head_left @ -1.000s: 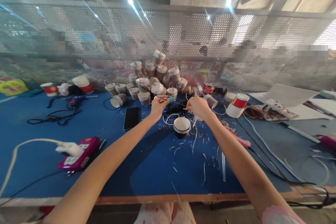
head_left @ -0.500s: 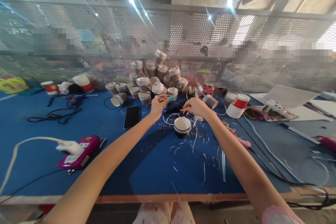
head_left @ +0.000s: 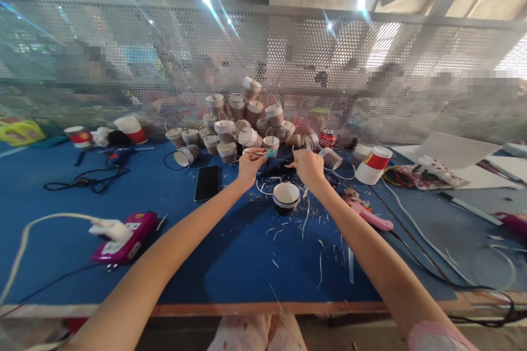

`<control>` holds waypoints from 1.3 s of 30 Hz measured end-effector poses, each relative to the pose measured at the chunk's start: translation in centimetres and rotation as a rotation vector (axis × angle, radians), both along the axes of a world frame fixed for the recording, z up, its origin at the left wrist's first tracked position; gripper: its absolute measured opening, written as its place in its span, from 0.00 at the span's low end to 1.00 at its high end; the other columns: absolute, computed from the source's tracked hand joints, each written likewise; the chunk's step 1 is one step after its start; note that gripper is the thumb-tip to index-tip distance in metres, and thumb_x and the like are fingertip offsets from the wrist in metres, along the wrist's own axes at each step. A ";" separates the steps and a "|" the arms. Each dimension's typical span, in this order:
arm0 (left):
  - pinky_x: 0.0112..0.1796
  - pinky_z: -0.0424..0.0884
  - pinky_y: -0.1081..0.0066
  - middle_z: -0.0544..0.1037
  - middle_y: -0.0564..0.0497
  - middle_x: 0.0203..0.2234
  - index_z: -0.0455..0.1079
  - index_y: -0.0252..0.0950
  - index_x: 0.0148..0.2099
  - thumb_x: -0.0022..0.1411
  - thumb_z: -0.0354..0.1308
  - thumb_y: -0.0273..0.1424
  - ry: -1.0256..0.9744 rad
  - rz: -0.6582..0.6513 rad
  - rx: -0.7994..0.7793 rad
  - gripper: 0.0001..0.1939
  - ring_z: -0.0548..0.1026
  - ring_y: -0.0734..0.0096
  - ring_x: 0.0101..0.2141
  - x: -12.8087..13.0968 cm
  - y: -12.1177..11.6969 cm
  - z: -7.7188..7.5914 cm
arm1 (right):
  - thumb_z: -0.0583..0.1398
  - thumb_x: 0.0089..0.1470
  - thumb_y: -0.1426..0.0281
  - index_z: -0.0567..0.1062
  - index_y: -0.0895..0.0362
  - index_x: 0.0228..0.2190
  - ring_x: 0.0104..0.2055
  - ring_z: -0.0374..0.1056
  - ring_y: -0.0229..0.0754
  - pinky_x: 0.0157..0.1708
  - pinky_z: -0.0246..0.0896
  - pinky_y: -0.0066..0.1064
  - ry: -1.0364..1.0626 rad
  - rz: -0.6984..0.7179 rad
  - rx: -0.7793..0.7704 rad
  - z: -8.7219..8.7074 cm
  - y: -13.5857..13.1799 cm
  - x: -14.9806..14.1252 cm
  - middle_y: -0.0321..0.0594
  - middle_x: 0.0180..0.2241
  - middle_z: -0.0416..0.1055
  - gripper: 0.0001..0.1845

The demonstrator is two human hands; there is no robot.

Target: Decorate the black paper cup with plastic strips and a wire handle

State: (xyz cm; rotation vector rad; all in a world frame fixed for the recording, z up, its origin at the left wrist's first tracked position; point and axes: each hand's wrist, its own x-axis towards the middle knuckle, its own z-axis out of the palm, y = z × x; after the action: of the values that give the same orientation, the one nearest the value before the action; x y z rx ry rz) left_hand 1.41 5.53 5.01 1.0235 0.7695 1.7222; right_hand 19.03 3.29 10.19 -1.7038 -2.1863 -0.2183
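My left hand (head_left: 250,166) is closed in a pinch over the far middle of the table. A thin dark strand runs through its fingers, and something small and teal (head_left: 270,153) shows at the fingertips. To its right, my right hand (head_left: 308,166) is curled with the fingers pressed together; whatever they grip is hidden. Between and just below both hands lies a dark bundle (head_left: 280,170) with loose white cord. Nearer to me, a small cup (head_left: 286,194), white inside and dark outside, stands upright, apart from both hands.
Behind my hands, many small handled buckets (head_left: 225,130) are piled against a perforated screen. A phone (head_left: 207,184) and purple power strip (head_left: 125,238) lie left. A pink glue gun (head_left: 373,216), red-and-white cup (head_left: 374,165) and red can (head_left: 326,139) are right. White scraps litter the blue tabletop.
My right hand has moved slightly up and right, and its fingers have curled in more tightly. My left hand has barely moved and keeps its pinch.
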 end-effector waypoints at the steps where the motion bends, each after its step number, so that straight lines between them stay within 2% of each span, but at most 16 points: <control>1: 0.30 0.70 0.74 0.79 0.51 0.23 0.71 0.32 0.32 0.31 0.73 0.31 -0.005 0.006 -0.010 0.22 0.77 0.72 0.27 0.0 0.0 0.1 | 0.59 0.53 0.60 0.76 0.56 0.26 0.36 0.71 0.43 0.27 0.53 0.28 0.022 0.012 -0.007 0.0 0.0 0.1 0.43 0.32 0.76 0.13; 4: 0.26 0.67 0.76 0.78 0.54 0.20 0.71 0.32 0.31 0.31 0.73 0.31 -0.017 0.018 -0.034 0.22 0.75 0.75 0.23 -0.1 0.0 0.4 | 0.62 0.49 0.59 0.75 0.56 0.23 0.32 0.71 0.41 0.27 0.56 0.26 0.143 0.118 -0.104 0.2 0.3 0.5 0.40 0.27 0.76 0.13; 8: 0.27 0.68 0.76 0.77 0.55 0.20 0.69 0.32 0.30 0.31 0.73 0.30 -0.022 0.016 -0.050 0.22 0.75 0.75 0.24 -0.2 0.0 0.8 | 0.62 0.50 0.69 0.78 0.58 0.26 0.24 0.71 0.34 0.28 0.60 0.23 0.335 0.387 -0.372 0.2 0.7 1.2 0.37 0.25 0.77 0.06; 11: 0.27 0.68 0.76 0.77 0.54 0.20 0.69 0.32 0.31 0.30 0.73 0.31 -0.019 0.012 -0.053 0.23 0.76 0.75 0.24 -0.2 -0.1 0.9 | 0.62 0.50 0.71 0.78 0.58 0.24 0.24 0.71 0.35 0.26 0.60 0.22 0.276 0.305 -0.386 0.2 0.7 1.2 0.37 0.23 0.76 0.06; 15: 0.25 0.67 0.76 0.78 0.54 0.21 0.70 0.32 0.33 0.29 0.74 0.32 -0.005 -0.004 -0.045 0.25 0.75 0.75 0.23 -0.2 -0.2 0.7 | 0.63 0.49 0.67 0.78 0.56 0.23 0.30 0.71 0.39 0.25 0.55 0.25 0.184 0.121 -0.211 0.2 0.5 0.8 0.38 0.23 0.75 0.07; 19: 0.29 0.69 0.74 0.79 0.52 0.22 0.70 0.31 0.33 0.31 0.73 0.32 0.026 -0.032 -0.031 0.24 0.76 0.73 0.25 0.0 -0.2 0.4 | 0.63 0.49 0.61 0.76 0.56 0.22 0.31 0.70 0.40 0.25 0.50 0.26 0.106 0.033 -0.063 -0.1 0.2 0.3 0.39 0.27 0.76 0.12; 23: 0.29 0.69 0.74 0.79 0.52 0.23 0.71 0.31 0.34 0.33 0.73 0.32 0.036 -0.051 -0.011 0.23 0.76 0.74 0.25 0.0 -0.1 0.1 | 0.63 0.49 0.63 0.74 0.56 0.24 0.32 0.69 0.39 0.25 0.47 0.26 0.099 0.070 -0.003 -0.2 0.0 0.0 0.39 0.29 0.76 0.10; 25: 0.27 0.68 0.76 0.78 0.53 0.21 0.71 0.31 0.33 0.32 0.73 0.33 0.021 -0.038 -0.001 0.23 0.75 0.76 0.23 -0.2 0.0 0.2 | 0.63 0.49 0.63 0.75 0.56 0.24 0.32 0.69 0.39 0.25 0.49 0.26 0.114 0.113 -0.023 0.1 0.0 0.2 0.39 0.29 0.76 0.10; 29: 0.28 0.68 0.77 0.77 0.56 0.19 0.70 0.32 0.32 0.29 0.74 0.33 0.005 -0.012 0.004 0.25 0.74 0.77 0.23 -0.6 0.3 0.6 | 0.61 0.51 0.66 0.77 0.56 0.24 0.27 0.70 0.35 0.27 0.56 0.24 0.183 0.269 -0.247 0.5 0.5 1.1 0.36 0.24 0.76 0.08; 32: 0.29 0.69 0.76 0.77 0.55 0.19 0.69 0.33 0.31 0.28 0.74 0.34 0.005 -0.008 0.005 0.25 0.75 0.77 0.24 -0.6 0.3 0.9 | 0.62 0.50 0.67 0.78 0.57 0.25 0.24 0.71 0.34 0.27 0.60 0.23 0.226 0.368 -0.382 0.2 1.1 1.6 0.36 0.23 0.76 0.07; 39: 0.24 0.65 0.78 0.77 0.54 0.20 0.70 0.32 0.34 0.32 0.73 0.32 0.031 -0.042 0.000 0.24 0.73 0.78 0.23 -0.5 0.0 0.6 | 0.60 0.51 0.72 0.80 0.58 0.26 0.28 0.73 0.36 0.28 0.61 0.22 0.269 0.336 -0.365 -0.5 1.4 1.3 0.38 0.24 0.77 0.07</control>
State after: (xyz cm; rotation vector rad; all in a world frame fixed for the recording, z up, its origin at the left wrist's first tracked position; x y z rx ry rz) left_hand 0.92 5.48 5.62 1.0615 0.7624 1.6736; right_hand 20.30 4.69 9.71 -1.3941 -2.3546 0.4940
